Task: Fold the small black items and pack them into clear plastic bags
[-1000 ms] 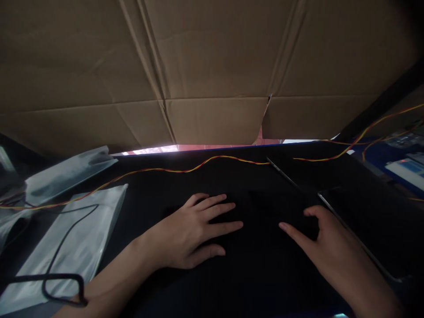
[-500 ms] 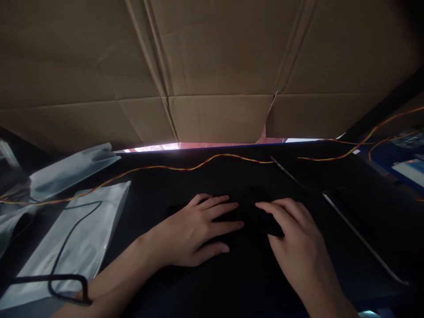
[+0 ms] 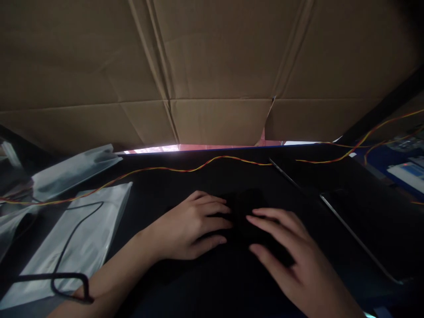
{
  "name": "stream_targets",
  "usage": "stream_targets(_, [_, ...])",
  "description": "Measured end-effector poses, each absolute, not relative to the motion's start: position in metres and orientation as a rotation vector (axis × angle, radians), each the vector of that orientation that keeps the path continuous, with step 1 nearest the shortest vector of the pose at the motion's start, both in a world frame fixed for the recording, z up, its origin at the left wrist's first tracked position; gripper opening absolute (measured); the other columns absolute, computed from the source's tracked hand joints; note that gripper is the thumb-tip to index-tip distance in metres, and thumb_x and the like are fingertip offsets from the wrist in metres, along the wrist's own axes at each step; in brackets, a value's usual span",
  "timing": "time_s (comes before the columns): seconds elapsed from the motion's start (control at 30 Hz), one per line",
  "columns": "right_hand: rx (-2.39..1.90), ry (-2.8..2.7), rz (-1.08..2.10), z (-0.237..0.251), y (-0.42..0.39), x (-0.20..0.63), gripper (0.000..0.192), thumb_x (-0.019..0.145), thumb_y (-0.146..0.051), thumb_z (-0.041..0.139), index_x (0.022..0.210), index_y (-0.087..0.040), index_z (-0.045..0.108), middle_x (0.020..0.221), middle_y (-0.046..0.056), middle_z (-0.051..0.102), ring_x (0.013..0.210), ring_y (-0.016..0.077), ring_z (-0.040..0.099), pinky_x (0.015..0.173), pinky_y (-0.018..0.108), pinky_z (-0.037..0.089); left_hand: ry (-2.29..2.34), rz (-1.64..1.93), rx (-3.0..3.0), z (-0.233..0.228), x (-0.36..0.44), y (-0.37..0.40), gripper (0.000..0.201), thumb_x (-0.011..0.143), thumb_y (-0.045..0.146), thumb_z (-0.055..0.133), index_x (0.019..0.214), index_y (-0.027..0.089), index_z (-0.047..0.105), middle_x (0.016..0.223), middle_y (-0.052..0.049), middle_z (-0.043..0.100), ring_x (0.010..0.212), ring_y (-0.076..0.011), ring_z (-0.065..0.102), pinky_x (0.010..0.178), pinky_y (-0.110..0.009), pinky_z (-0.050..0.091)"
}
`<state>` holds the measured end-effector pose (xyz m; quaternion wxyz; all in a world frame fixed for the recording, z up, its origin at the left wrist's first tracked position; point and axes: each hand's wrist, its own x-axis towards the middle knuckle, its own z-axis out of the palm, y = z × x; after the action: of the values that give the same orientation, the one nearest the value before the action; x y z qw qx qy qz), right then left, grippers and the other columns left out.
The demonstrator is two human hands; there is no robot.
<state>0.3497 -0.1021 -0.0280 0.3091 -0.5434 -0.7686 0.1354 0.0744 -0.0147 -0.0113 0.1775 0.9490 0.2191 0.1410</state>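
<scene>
My left hand [image 3: 196,226] rests palm down on the dark tabletop [image 3: 205,285], fingers slightly apart and a little bent, thumb stretched toward the right. Facing it is my right hand [image 3: 291,254], its thumb and fingers apart and pointing left. A narrow dark gap separates the two sets of fingertips. Whether a black object lies in that gap or under the palms is too dark to tell. I see nothing held in either hand. A black cable [image 3: 71,277] crosses by my left forearm.
Translucent plastic bags [image 3: 82,240] lie at the left. A twisted red-and-yellow wire [image 3: 185,169] runs across the table's back. On the right are a dark flat panel with a pale edge [image 3: 359,236] and a thin metal rod [image 3: 283,171]. Cardboard [image 3: 218,66] stands behind.
My right hand has opened its thumb away from its fingers and shifted slightly left and down. My left hand has drawn a little back to the left, its fingers bending more.
</scene>
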Motion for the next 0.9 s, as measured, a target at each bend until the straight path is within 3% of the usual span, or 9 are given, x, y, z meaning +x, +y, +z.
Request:
stream_targets(0.07, [-1.554, -1.753, 0.306, -0.027, -0.106, 0.363, 0.025, 0.107, -0.038, 0.058, 0.126, -0.033, 0.073, 0.132, 0.008, 0.071, 0.117, 0.0301, 0.070, 0.094, 0.047, 0.061, 0.657, 0.467, 2.650, -0.007, 0.072, -0.013, 0.021, 0.107, 0.032, 0.066, 0.125, 0.025, 0.075, 0.128, -0.006, 0.077, 0.125, -0.0279, 0.069, 0.108, -0.043, 0.047])
stream_targets(0.13, [-1.729, -1.584, 0.286, -0.030, -0.103, 0.373, 0.027, 0.106, -0.049, 0.058, 0.116, -0.030, 0.075, 0.122, 0.009, 0.073, 0.105, 0.0299, 0.072, 0.083, 0.045, 0.061, 0.695, 0.478, 2.640, -0.005, 0.072, -0.014, 0.019, 0.106, 0.032, 0.067, 0.122, 0.025, 0.075, 0.120, -0.006, 0.076, 0.112, -0.0258, 0.069, 0.101, -0.041, 0.047])
stream_targets(0.27, [-1.911, -1.683, 0.396, -0.040, -0.089, 0.368, 0.034, 0.097, -0.058, 0.068, 0.109, -0.027, 0.073, 0.116, 0.009, 0.073, 0.107, 0.0333, 0.070, 0.089, 0.051, 0.058, 0.699, 0.459, 2.675, -0.008, 0.077, -0.018, 0.028, 0.105, 0.031, 0.068, 0.133, 0.025, 0.069, 0.128, -0.009, 0.070, 0.112, -0.0269, 0.064, 0.099, -0.042, 0.048])
stream_targets(0.4, [-1.902, -1.788, 0.429, -0.036, -0.079, 0.350, 0.018, 0.098, -0.044, 0.065, 0.093, -0.027, 0.063, 0.097, 0.006, 0.071, 0.092, 0.0296, 0.071, 0.081, 0.046, 0.056, 0.669, 0.487, 2.702, -0.012, 0.079, -0.021, 0.040, 0.106, 0.033, 0.066, 0.145, 0.027, 0.062, 0.140, -0.011, 0.066, 0.120, -0.0293, 0.062, 0.103, -0.045, 0.048])
stream_targets(0.47, [-1.934, -1.762, 0.467, -0.030, -0.077, 0.346, 0.013, 0.097, -0.039, 0.062, 0.092, -0.028, 0.058, 0.089, 0.003, 0.070, 0.081, 0.0267, 0.071, 0.072, 0.041, 0.054, 0.692, 0.519, 2.703, -0.011, 0.077, -0.019, 0.034, 0.107, 0.034, 0.065, 0.141, 0.026, 0.065, 0.134, -0.010, 0.068, 0.116, -0.0282, 0.063, 0.101, -0.045, 0.048])
stream_targets(0.57, [-1.921, -1.691, 0.401, -0.018, -0.076, 0.347, 0.008, 0.096, -0.035, 0.061, 0.100, -0.029, 0.057, 0.093, 0.002, 0.071, 0.080, 0.0255, 0.073, 0.067, 0.038, 0.053, 0.845, 0.631, 2.661, -0.006, 0.072, -0.013, 0.022, 0.109, 0.032, 0.061, 0.127, 0.024, 0.071, 0.119, -0.008, 0.071, 0.106, -0.0254, 0.064, 0.094, -0.042, 0.049])
stream_targets(0.73, [-1.663, -1.793, 0.012, 0.004, -0.081, 0.325, 0.015, 0.092, -0.018, 0.059, 0.103, -0.028, 0.057, 0.103, 0.007, 0.071, 0.092, 0.0286, 0.071, 0.074, 0.041, 0.055, 1.088, 0.942, 2.371, -0.002, 0.066, -0.008, 0.016, 0.109, 0.029, 0.058, 0.108, 0.021, 0.072, 0.104, -0.006, 0.071, 0.098, -0.0219, 0.066, 0.089, -0.037, 0.052])
stream_targets(0.9, [-1.390, -2.237, -0.030, 0.001, -0.094, 0.261, 0.032, 0.083, 0.002, 0.061, 0.100, -0.025, 0.063, 0.094, 0.007, 0.071, 0.076, 0.0280, 0.068, 0.063, 0.043, 0.054, 1.279, 1.113, 2.075, -0.002, 0.065, -0.005, 0.023, 0.110, 0.038, 0.057, 0.105, 0.021, 0.071, 0.098, -0.002, 0.073, 0.089, -0.0195, 0.067, 0.080, -0.033, 0.052])
